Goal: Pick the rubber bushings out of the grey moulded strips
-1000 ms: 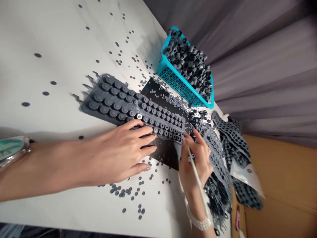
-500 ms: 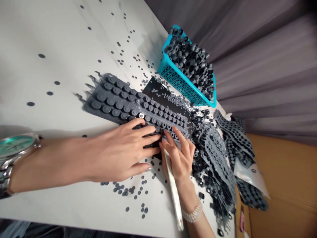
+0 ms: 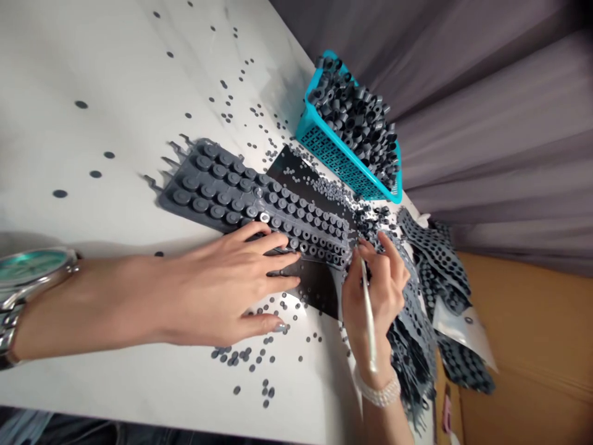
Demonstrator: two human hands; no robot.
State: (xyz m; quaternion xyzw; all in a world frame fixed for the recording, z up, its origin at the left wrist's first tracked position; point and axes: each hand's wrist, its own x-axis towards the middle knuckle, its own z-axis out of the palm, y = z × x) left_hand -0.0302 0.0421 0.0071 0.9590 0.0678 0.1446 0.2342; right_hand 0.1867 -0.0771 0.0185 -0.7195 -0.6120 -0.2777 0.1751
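My left hand (image 3: 231, 278) lies spread on the near edge of a dark grey moulded rubber sheet (image 3: 208, 182) covered in rows of round raised studs. Thin torn strips stick out from the sheet's left end. One stud near my fingertips shows a pale ring (image 3: 264, 217). Beyond the sheet's right end, my right hand (image 3: 377, 290) is closed around a slim white stick-like tool (image 3: 369, 321); its tip is hidden by the fingers. A black mat (image 3: 319, 284) lies partly under the sheet, with small grey discs scattered about it.
A turquoise basket (image 3: 345, 162) heaped with black rubber rings stands at the back. To the right lie piled perforated rubber sheets (image 3: 433, 259), a clear plastic bag (image 3: 463, 334) and a cardboard box (image 3: 532, 327). Loose discs (image 3: 236, 357) dot the white table (image 3: 115, 80).
My right hand has moved right with the white tool, away from the studs to past the sheet's end. My left hand and the sheet have stayed in place.
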